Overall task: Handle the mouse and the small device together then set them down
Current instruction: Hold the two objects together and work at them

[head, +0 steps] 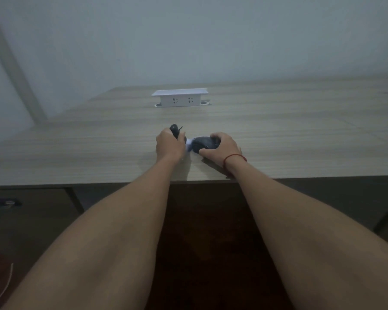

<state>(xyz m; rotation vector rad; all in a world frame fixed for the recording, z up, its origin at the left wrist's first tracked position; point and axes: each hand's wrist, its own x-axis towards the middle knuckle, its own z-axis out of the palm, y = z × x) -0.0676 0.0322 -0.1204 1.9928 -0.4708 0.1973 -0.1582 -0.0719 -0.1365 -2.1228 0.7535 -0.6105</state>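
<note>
On the wooden desk [278, 135] my right hand [222, 149] grips a black computer mouse [203, 143], which lies low at the desk surface. My left hand [169, 146] is closed around a small black device [174, 130]; its rounded top sticks out above my fingers. Between the two hands shows a pale white-bluish patch [188, 145], and I cannot tell what it is. The hands are close together, almost touching. A red string circles my right wrist.
A white pop-up socket box [179, 98] stands raised at the back middle of the desk. The desk's front edge [76, 183] runs just below my wrists. A thin white cable [5, 287] hangs at the lower left, below the desk.
</note>
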